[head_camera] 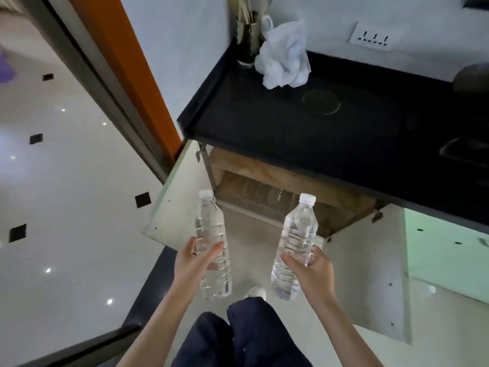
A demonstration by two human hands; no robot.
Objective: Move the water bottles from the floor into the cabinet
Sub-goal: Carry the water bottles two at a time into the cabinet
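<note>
Here: two clear, ribbed, white-capped bottles [211, 245] in hands [191, 260].

Forearms extended forward, left hand [193, 263] gripping left bottle [210, 221], right hand [311, 268] seemingly gripping right bottle [300, 229]

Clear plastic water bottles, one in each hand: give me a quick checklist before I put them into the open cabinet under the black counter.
1. Grip of left hand round left clear plastic water bottle: ok.
2. Grip of right hand round right clear plastic water bottle: ok.
3. Both white screw caps on: ok.
4. Both white cabinet doors swung open: ok.
5. Free room inside the wooden cabinet: cannot tell, interior dim and blurred.
</note>
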